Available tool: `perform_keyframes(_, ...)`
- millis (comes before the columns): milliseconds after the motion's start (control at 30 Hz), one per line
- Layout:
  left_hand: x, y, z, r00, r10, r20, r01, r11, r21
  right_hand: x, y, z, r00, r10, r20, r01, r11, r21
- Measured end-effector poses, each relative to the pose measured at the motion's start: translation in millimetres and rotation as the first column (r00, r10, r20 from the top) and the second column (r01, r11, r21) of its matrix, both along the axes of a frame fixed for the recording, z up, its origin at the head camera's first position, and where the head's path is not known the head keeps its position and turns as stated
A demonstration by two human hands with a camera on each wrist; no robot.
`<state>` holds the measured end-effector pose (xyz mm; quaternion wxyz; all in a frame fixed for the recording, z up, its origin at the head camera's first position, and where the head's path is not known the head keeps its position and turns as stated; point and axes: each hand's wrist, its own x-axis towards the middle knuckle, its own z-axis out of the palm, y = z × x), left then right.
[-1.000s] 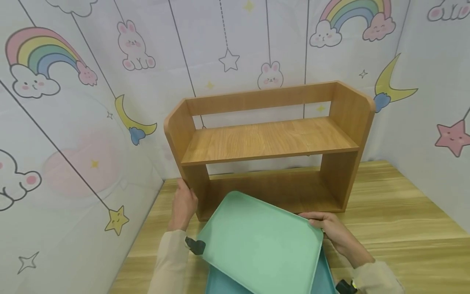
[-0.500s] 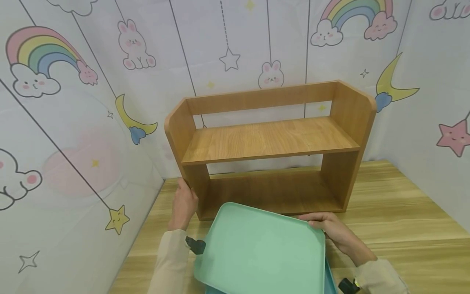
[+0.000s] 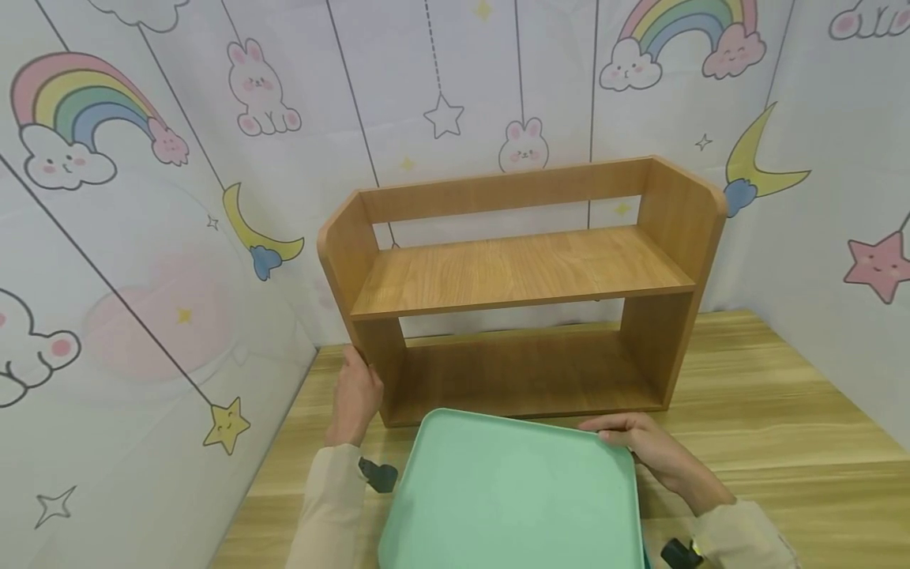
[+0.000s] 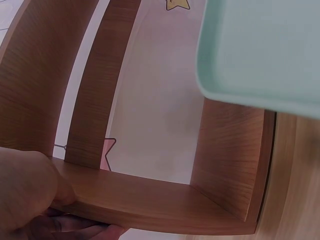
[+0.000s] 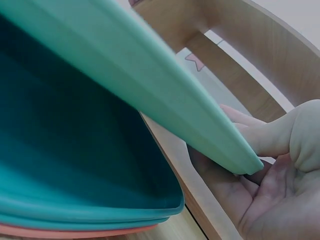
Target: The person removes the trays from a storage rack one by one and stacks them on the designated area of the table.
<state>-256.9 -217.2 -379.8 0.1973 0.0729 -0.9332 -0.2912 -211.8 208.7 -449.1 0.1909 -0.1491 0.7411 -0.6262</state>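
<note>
My left hand [image 3: 355, 399] grips the left side panel of a two-tier wooden desk shelf [image 3: 526, 273]; in the left wrist view the thumb lies inside the panel [image 4: 150, 205] and the fingers wrap its outer face. With my right hand [image 3: 657, 454] I hold the far right corner of a mint green tray [image 3: 512, 494], thumb above and fingers below. This tray slants over a stack in the right wrist view, where a teal tray [image 5: 100, 207] lies above a salmon-coloured tray [image 5: 85, 233]. From the head camera the green tray hides most of that stack.
Both tiers of the shelf hold nothing. It stands on a wood-grain table [image 3: 768, 411], close to the cartoon-printed wall sheet [image 3: 455, 79] behind. Another sheet [image 3: 142, 316] borders the table on the left. The green tray's far edge is near the shelf's front.
The green tray has turned to lie squarer, its far left corner coming down toward me and covering more of the tray beneath. My left hand stays on the shelf.
</note>
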Motion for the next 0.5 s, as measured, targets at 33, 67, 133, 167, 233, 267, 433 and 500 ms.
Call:
perform_keyframes(33, 0.0, 0.1, -0.2, 1.0, -0.002, -0.002, 0.002, 1.0, -0.002, 0.0, 0.1, -0.2, 1.0, 0.003, 0.007, -0.003, 1.0, -0.002)
perform_keyframes(67, 0.1, 0.1, -0.4, 1.0, -0.003, -0.003, 0.003, 1.0, -0.005, 0.0, 0.3, -0.4, 1.0, 0.006, 0.015, -0.006, 1.0, -0.004)
perform_keyframes(133, 0.3, 0.4, -0.5, 1.0, -0.004, -0.005, 0.004, 1.0, -0.008, -0.3, 0.7, -1.1, 1.0, 0.016, 0.024, -0.015, 1.0, -0.01)
perform_keyframes(167, 0.2, 0.4, -0.7, 1.0, -0.003, -0.006, 0.003, 1.0, -0.009, -0.5, 0.9, -1.4, 0.999, 0.021, 0.024, -0.021, 1.0, -0.01)
perform_keyframes(233, 0.1, 0.6, -0.7, 1.0, 0.0, -0.001, 0.0, 1.0, -0.009, -0.7, 1.2, -1.6, 0.999, 0.032, 0.024, -0.032, 0.999, -0.015)
perform_keyframes(267, 0.1, 0.7, -0.5, 1.0, 0.001, 0.004, -0.001, 1.0, -0.007, -0.9, 1.3, -1.8, 0.999, 0.038, 0.022, -0.037, 0.999, -0.016)
perform_keyframes(433, -0.3, 1.1, 0.1, 1.0, 0.005, 0.015, -0.005, 1.0, -0.001, -1.5, 2.3, -3.0, 0.998, 0.066, 0.022, -0.066, 0.998, -0.016)
perform_keyframes(500, -0.3, 1.4, 0.3, 1.0, 0.009, 0.023, -0.009, 1.0, -0.001, -1.9, 3.1, -4.0, 0.997, 0.078, 0.019, -0.078, 0.997, -0.013)
